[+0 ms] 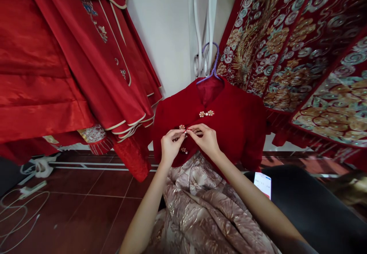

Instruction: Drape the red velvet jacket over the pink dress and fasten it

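A dark red jacket hangs in front of me on a purple hanger. Near its collar, a flower-shaped beaded clasp is joined across the front opening. Lower down, my left hand and my right hand meet at the front edges, both with fingertips pinched on a small beaded clasp. My fingers cover part of it. One more flower clasp shows just below my left fingertips. Beneath the jacket falls a shiny pinkish-beige patterned fabric.
Red garments with pale trim hang at left, and an embroidered red garment hangs at right. A lit phone rests on a black seat. White cables lie across the tiled floor at lower left.
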Demonstrator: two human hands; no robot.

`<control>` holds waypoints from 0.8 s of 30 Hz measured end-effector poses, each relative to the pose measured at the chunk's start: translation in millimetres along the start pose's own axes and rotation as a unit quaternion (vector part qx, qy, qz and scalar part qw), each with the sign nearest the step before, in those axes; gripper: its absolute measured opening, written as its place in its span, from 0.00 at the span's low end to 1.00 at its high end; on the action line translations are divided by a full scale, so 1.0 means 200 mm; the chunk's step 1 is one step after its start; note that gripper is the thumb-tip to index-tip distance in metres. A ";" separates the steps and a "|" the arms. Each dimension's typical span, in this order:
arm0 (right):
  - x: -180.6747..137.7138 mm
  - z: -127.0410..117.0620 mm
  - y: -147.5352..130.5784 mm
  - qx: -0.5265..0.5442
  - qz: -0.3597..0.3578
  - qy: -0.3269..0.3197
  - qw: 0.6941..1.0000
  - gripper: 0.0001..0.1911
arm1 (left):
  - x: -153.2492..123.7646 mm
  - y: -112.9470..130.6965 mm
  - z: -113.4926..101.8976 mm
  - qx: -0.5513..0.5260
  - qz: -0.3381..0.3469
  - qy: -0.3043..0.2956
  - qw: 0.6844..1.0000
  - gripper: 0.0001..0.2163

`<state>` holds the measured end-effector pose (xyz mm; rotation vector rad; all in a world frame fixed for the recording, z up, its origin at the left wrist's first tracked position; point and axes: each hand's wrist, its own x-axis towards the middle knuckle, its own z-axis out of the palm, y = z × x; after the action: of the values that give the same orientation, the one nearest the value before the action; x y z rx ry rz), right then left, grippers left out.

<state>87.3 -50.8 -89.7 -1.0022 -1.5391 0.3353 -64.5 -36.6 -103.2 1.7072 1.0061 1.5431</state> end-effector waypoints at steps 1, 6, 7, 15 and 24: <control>-0.01 -0.01 0.00 0.000 0.008 -0.007 1.000 0.10 | -0.02 -0.01 0.01 -0.010 -0.008 -0.002 1.000 0.11; -0.16 -0.15 0.02 -0.004 0.082 -0.056 0.995 0.13 | -0.22 -0.06 0.07 -0.012 -0.037 0.102 0.994 0.12; -0.20 -0.19 0.03 -0.013 0.102 -0.069 0.992 0.13 | -0.27 -0.08 0.08 -0.008 -0.049 0.123 0.991 0.09; -0.41 -0.17 0.17 0.071 0.170 -0.129 0.974 0.11 | -0.46 -0.21 0.12 -0.040 -0.137 0.090 0.986 0.09; -0.41 -0.08 0.10 0.044 0.069 -0.144 0.986 0.06 | -0.44 -0.20 0.15 -0.063 -0.169 0.091 0.980 0.12</control>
<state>103.1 -105.1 -155.6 -1.0256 -1.6996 0.6630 -43.4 -89.2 -187.1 1.2512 1.1930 1.5184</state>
